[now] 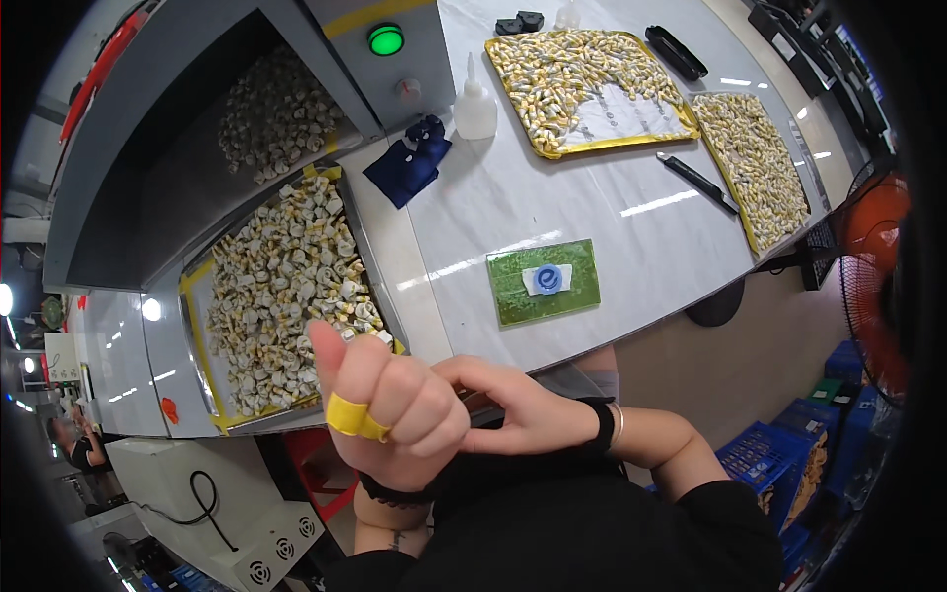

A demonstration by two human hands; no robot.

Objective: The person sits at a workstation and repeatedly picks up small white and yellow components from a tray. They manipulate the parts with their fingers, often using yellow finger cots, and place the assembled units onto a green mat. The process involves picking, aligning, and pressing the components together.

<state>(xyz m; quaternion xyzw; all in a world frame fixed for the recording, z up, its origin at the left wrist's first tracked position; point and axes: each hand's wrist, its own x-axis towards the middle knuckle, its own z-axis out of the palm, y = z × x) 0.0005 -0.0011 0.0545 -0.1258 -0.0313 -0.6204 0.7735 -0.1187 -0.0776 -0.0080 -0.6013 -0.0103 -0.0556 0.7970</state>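
My left hand [400, 409] is raised in front of me, fingers curled into a fist and thumb pointing up. A yellow band [347, 415] wraps a finger of it. From the right, my right hand [528, 409] closes around the side of the left hand; its fingertips are hidden behind the fist. Beyond the hands, a green rectangular block [513, 301] lies on the table, carrying a white patch with a blue ring-shaped piece [548, 279]. Just past my left hand is a tray [372, 281] full of small crumpled white-and-yellow pieces.
A grey machine [414, 49] with a lit green button stands at left, more pieces inside. Farther back are a squeeze bottle [475, 111], dark blue cloth [406, 168], a yellow-edged tray [547, 153], another filled tray [760, 173] and a black knife [698, 184]. An orange fan [878, 227] stands right.
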